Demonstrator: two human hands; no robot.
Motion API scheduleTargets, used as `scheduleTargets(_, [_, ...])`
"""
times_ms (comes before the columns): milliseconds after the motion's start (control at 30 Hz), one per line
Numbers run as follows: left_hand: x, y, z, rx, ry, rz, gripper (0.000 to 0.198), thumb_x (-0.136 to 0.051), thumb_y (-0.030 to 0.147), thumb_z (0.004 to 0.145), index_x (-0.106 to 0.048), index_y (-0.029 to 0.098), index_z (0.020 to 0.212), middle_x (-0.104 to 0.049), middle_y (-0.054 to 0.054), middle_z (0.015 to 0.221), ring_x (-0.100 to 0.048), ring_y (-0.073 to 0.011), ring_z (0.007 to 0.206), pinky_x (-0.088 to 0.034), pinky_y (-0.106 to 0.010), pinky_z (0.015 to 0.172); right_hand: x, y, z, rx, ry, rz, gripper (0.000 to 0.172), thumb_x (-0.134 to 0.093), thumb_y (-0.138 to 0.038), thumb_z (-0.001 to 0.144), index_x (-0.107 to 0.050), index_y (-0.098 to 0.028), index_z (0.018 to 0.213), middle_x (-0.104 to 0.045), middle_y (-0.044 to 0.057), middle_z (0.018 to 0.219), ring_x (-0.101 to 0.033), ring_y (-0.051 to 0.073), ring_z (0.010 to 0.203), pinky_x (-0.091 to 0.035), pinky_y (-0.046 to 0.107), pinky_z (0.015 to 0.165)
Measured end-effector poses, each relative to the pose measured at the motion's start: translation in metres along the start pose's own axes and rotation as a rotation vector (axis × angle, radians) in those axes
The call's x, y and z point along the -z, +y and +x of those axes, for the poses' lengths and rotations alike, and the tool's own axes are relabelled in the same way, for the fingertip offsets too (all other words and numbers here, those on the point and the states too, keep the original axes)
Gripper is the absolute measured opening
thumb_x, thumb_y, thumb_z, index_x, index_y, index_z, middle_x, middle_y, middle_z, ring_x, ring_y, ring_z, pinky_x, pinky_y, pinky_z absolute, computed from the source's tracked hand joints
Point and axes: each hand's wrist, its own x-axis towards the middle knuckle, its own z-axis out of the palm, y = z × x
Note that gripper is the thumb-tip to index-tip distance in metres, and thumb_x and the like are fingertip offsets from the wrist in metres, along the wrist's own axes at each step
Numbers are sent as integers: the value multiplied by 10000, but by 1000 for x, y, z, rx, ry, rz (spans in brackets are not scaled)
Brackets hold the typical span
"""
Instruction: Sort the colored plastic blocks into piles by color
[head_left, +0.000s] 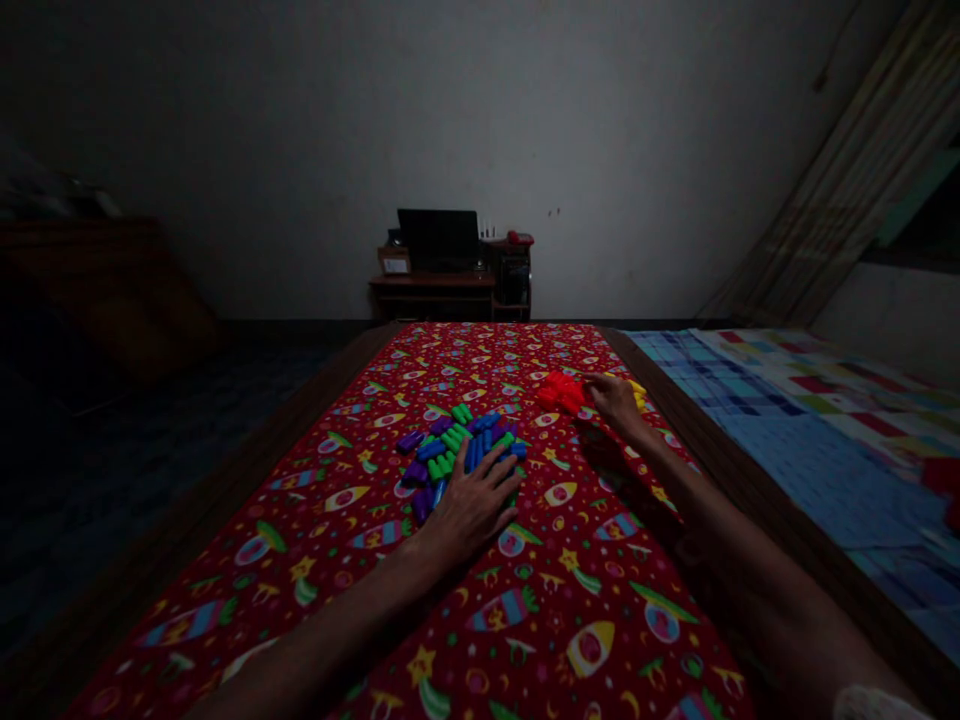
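My left hand (476, 495) lies with its fingers apart on the near right side of a mixed pile of small plastic pieces. In that pile are green pieces (454, 437), blue pieces (433, 450) and purple pieces (415, 473); the hand covers some of them. Farther off to the right, my right hand (616, 402) has its fingers drawn together at the right edge of a heap of red pieces (561, 391). Whatever those fingertips hold, if anything, is too small and dark to make out. Yellow pieces (637, 391) show partly behind that hand.
A red cloth (517, 610) printed with rockets and stars covers the long table, whose brown edges (352, 358) show. To the right lies a checked bedspread (780, 420). Against the far wall stands a desk (435, 285) with a black monitor (439, 238).
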Motion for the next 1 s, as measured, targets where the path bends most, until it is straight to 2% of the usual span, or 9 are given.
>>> scheduleTargets(100, [10, -11, -18, 13, 42, -32, 380, -487, 328, 944, -503, 261, 1317, -496, -59, 1439, -381, -237, 1369, -87, -568, 1178, 6, 5, 37, -106, -112, -364, 362, -456, -156, 855, -694, -127, 1127, -716, 168, 1059, -661, 254, 1013, -478, 309, 848])
scheduleTargets(167, [10, -23, -28, 57, 137, -38, 403, -434, 263, 957, -458, 250, 1359, -511, -66, 1425, -396, -218, 1360, -134, -536, 1182, 3, 4, 51, -136, -222, -515, 358, -442, -158, 873, -685, -109, 1130, -692, 205, 1095, -639, 273, 1067, -469, 310, 846])
scheduleTargets(300, [-6, -55, -40, 191, 322, -87, 444, -398, 189, 942, -415, 249, 1381, -561, -77, 1360, -458, -221, 1313, -297, -508, 1136, -8, 3, 64, -153, -323, -584, 369, -478, -159, 860, -646, -82, 1179, -672, 228, 1114, -631, 283, 1082, -471, 313, 835])
scheduleTargets(433, [-23, -74, -46, 305, 402, -135, 455, -385, 178, 933, -397, 245, 1383, -556, -90, 1339, -478, -243, 1289, -394, -505, 1078, -14, 7, 73, -178, -354, -587, 367, -531, -156, 819, -657, -103, 1159, -681, 200, 1104, -643, 270, 1057, -475, 302, 822])
scheduleTargets(567, [-28, -74, -48, 321, 422, -152, 446, -391, 168, 928, -412, 239, 1368, -553, -97, 1325, -495, -243, 1270, -425, -483, 1064, -10, 5, 78, -202, -340, -577, 367, -514, -220, 838, -663, -80, 1142, -685, 206, 1071, -651, 285, 1027, -482, 311, 777])
scheduleTargets(767, [-26, -72, -47, 317, 431, -176, 455, -397, 166, 920, -427, 253, 1365, -568, -83, 1311, -511, -244, 1260, -452, -458, 1049, -7, -16, 75, -169, -333, -519, 334, -537, -341, 859, -703, -107, 1030, -709, 170, 992, -668, 261, 949, -467, 288, 742])
scheduleTargets(900, [-25, -72, -46, 308, 439, -188, 453, -387, 162, 917, -434, 247, 1359, -580, -80, 1301, -510, -240, 1263, -446, -456, 1057, -9, -22, 73, -119, -308, -542, 395, -521, -434, 886, -696, -112, 1033, -707, 177, 1014, -655, 263, 986, -463, 291, 760])
scheduleTargets(1000, [-25, -72, -46, 330, 421, -203, 435, -364, 184, 927, -442, 242, 1351, -570, -84, 1316, -504, -242, 1272, -436, -460, 1067, -6, -21, 73, -116, -254, -549, 424, -449, -435, 927, -696, -107, 1032, -703, 189, 1019, -656, 255, 979, -457, 284, 751])
